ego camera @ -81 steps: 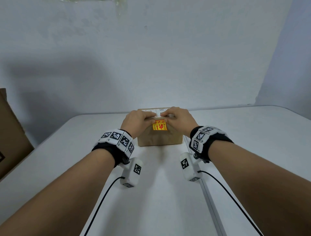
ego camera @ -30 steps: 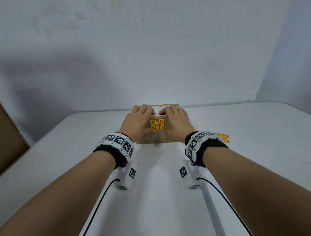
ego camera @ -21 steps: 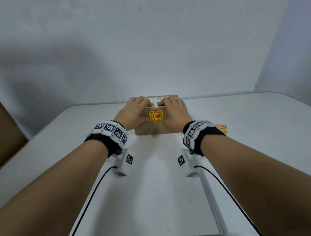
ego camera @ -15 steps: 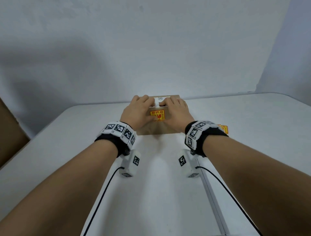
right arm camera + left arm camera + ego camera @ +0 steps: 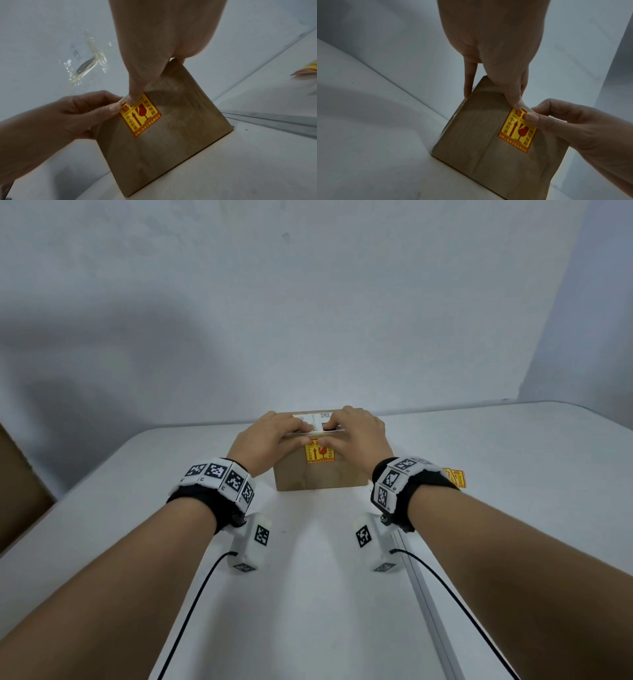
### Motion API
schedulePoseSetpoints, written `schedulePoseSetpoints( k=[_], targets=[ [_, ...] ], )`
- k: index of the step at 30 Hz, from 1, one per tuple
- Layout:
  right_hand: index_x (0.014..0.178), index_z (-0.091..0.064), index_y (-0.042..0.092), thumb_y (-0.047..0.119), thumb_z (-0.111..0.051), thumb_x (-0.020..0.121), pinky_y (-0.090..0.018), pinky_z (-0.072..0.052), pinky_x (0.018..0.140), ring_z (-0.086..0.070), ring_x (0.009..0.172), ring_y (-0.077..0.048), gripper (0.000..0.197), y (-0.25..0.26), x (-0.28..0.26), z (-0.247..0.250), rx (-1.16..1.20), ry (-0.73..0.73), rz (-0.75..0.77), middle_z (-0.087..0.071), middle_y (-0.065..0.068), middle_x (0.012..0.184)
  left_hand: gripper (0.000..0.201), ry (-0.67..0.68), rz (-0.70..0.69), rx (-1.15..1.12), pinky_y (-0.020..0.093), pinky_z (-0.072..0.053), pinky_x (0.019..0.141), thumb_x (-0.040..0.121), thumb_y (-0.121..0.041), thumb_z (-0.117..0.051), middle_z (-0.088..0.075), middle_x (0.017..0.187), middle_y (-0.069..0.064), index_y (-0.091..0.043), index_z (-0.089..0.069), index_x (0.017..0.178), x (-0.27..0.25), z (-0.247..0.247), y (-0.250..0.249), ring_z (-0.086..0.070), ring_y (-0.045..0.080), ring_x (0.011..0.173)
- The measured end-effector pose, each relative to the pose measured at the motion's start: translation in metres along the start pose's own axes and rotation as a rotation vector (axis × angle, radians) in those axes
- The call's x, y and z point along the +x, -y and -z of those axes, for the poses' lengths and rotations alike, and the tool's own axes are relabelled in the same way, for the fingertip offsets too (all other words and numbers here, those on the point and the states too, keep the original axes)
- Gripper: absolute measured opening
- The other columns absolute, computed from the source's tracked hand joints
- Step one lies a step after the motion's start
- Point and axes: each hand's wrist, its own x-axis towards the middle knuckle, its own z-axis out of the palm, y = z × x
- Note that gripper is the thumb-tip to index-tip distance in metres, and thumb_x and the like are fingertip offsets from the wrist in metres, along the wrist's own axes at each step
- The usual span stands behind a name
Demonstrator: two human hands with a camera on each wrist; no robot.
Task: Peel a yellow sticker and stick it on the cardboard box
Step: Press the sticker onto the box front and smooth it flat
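Note:
A small cardboard box (image 5: 320, 477) stands at the far middle of the white table (image 5: 308, 594). A yellow sticker (image 5: 320, 456) with red print lies on its near face, close to the top edge. My left hand (image 5: 291, 436) and right hand (image 5: 337, 436) sit side by side over that edge, fingers on the box top and thumbs on the sticker's upper part. In the left wrist view my left thumb (image 5: 516, 102) and right thumb (image 5: 532, 117) press the sticker (image 5: 517, 132). In the right wrist view the sticker (image 5: 140, 116) shows below both thumbs on the box (image 5: 171, 142).
A sheet of yellow stickers (image 5: 454, 477) lies on the table right of the box. A large brown carton (image 5: 17, 484) stands at the left edge. A metal seam (image 5: 431, 611) runs along the table. The wall rises just behind the box.
My hands lay flat on the box with the sticker between them. Now their fingers are curled over the top edge and both thumbs have come onto the sticker's upper part.

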Motion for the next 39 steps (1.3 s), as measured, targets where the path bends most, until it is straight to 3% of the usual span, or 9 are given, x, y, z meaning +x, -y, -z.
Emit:
schedulePoseSetpoints(
  k=[5,9,19,24,26,30,33,37,39],
  targets=[
    [0.101,-0.076,0.016,0.029,-0.063,0.086,-0.039,-0.047,0.093,-0.061,0.102,-0.019,0.023,-0.005,-0.007,0.007,0.254,-0.013,-0.005,-0.072,-0.004,0.099,0.031,0.011,-0.005,-0.031,0.026,-0.038,0.082,0.094,-0.046,-0.045,-0.059,0.114,-0.013,-0.036,-0.062,0.118,0.000,-0.002,0.003,-0.041,0.005,0.100],
    [0.099,-0.075,0.016,0.033,-0.056,0.090,-0.033,-0.049,0.086,-0.063,0.095,-0.018,0.027,-0.003,-0.012,0.009,0.283,-0.022,-0.018,-0.073,-0.001,0.096,0.032,-0.004,0.004,-0.020,0.034,-0.046,0.088,0.088,-0.048,-0.053,-0.058,0.116,-0.014,-0.036,-0.060,0.117,-0.002,-0.004,0.001,-0.038,0.005,0.099],
    [0.107,-0.068,0.013,0.017,-0.069,0.076,-0.043,-0.041,0.100,-0.057,0.111,-0.026,0.031,0.002,-0.009,0.006,0.124,0.049,0.011,-0.066,-0.006,0.111,0.035,-0.007,0.008,0.044,0.033,-0.044,0.088,0.088,-0.042,-0.057,-0.055,0.123,-0.007,-0.027,-0.057,0.120,-0.003,-0.007,-0.008,-0.043,0.016,0.110],
    [0.123,-0.063,0.014,-0.002,-0.056,0.083,-0.018,-0.035,0.100,-0.052,0.118,-0.019,0.044,-0.002,-0.012,0.025,0.178,0.199,0.006,-0.055,0.002,0.112,0.061,-0.012,0.018,0.255,0.034,-0.053,0.070,0.070,-0.051,-0.072,-0.044,0.120,-0.007,-0.028,-0.045,0.119,0.000,-0.013,-0.020,-0.039,0.018,0.112],
    [0.121,-0.065,0.016,-0.008,-0.046,0.082,-0.021,-0.039,0.100,-0.052,0.120,-0.018,0.050,-0.003,-0.009,0.032,0.255,0.208,-0.041,-0.058,-0.002,0.124,0.063,0.002,0.024,0.265,0.036,-0.054,0.072,0.070,-0.046,-0.073,-0.042,0.123,-0.006,-0.027,-0.043,0.122,0.003,-0.013,-0.018,-0.039,0.019,0.114],
    [0.122,-0.058,0.018,0.005,-0.047,0.089,-0.021,-0.038,0.092,-0.052,0.121,-0.019,0.038,-0.014,-0.001,0.037,0.305,0.045,-0.156,-0.052,-0.004,0.134,0.057,0.058,0.036,0.176,0.043,-0.050,0.088,0.074,-0.040,-0.072,-0.045,0.126,-0.006,-0.027,-0.045,0.123,0.016,-0.008,-0.013,-0.039,0.020,0.115],
    [0.133,-0.043,0.011,0.027,-0.047,0.095,-0.027,-0.041,0.092,-0.053,0.120,-0.024,0.042,-0.022,0.002,0.035,0.350,0.014,-0.339,-0.049,-0.010,0.136,0.050,0.093,0.083,0.022,0.032,-0.040,0.097,0.078,-0.033,-0.070,-0.052,0.126,-0.002,-0.024,-0.053,0.124,0.029,-0.003,-0.009,-0.042,0.023,0.116],
    [0.139,-0.036,0.011,0.037,-0.044,0.095,-0.031,-0.041,0.093,-0.054,0.120,-0.026,0.052,-0.028,0.009,0.030,0.441,0.131,-0.499,-0.056,-0.011,0.133,0.033,-0.006,0.226,-0.242,0.008,-0.042,0.070,0.081,-0.023,-0.068,-0.060,0.110,0.002,-0.020,-0.063,0.114,0.043,-0.001,-0.005,-0.053,0.019,0.102],
    [0.140,-0.037,0.014,0.038,-0.044,0.095,-0.031,-0.039,0.098,-0.052,0.124,-0.025,0.052,-0.029,0.014,0.030,0.508,0.136,-0.509,-0.056,-0.010,0.134,0.034,-0.114,0.326,-0.301,0.024,-0.050,0.083,0.078,-0.027,-0.070,-0.056,0.114,0.004,-0.021,-0.061,0.111,0.048,-0.005,0.003,-0.054,0.022,0.107]
  ],
)
